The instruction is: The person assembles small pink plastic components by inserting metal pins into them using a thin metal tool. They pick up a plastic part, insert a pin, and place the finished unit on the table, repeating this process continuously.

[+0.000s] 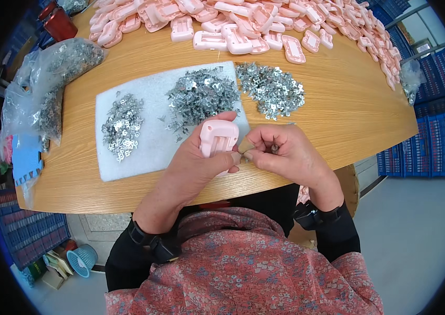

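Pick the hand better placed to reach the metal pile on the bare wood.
Probably the right hand: it lies nearer that metal pile and shows just a small metal piece, while the left hand grips a pink casing.

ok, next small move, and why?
Probably bring the pinched fingertips of the bare right hand in against the pale pink plastic casing: the bare left hand grips it, the fingertips meet beside its lower right edge, and a small greyish metal-looking bit sits among the right fingers.
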Tool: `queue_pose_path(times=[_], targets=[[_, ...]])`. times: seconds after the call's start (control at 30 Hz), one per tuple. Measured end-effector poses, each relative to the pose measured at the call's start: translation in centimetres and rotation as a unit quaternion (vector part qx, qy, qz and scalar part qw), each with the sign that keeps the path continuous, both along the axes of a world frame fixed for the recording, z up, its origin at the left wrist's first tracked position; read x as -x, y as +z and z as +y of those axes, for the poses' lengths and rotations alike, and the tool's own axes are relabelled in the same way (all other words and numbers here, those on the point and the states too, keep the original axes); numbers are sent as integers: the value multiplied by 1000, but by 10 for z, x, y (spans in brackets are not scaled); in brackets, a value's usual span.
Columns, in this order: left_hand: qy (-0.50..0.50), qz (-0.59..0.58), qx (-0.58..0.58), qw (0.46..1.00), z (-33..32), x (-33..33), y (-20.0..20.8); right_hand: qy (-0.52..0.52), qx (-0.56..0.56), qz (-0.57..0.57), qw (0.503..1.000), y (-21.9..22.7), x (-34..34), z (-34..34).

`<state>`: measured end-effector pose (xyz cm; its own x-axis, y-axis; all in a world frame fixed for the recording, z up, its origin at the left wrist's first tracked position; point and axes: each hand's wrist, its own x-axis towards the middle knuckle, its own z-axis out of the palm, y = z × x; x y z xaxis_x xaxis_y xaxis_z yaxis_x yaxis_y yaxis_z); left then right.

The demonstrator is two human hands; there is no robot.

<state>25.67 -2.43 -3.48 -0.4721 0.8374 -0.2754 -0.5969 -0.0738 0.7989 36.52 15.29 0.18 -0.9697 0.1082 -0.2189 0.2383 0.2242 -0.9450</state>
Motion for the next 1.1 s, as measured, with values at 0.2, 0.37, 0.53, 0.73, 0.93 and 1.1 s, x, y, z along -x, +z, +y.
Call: queue_pose_path(times=[0.2, 0.37, 0.53, 0.73, 0.93, 1.1], targets=[[5, -43, -8, 999, 1, 1, 0, -36, 27, 13, 999, -1, 10, 0], [61, -127, -24, 990, 1, 5, 1, -121, 101, 65, 985, -15, 6, -15], [39, -103, -31, 993, -2, 3, -1, -139, 197, 53, 969, -28, 6, -25], [53, -79, -40, 995, 0, 1, -6, -141, 213, 42, 966, -36, 8, -22], [76, -68, -13, 995, 2, -4, -1, -144, 208, 77, 965, -32, 5, -29], [43, -81, 9, 996, 2, -2, 0, -163, 191, 69, 965, -35, 4, -27]])
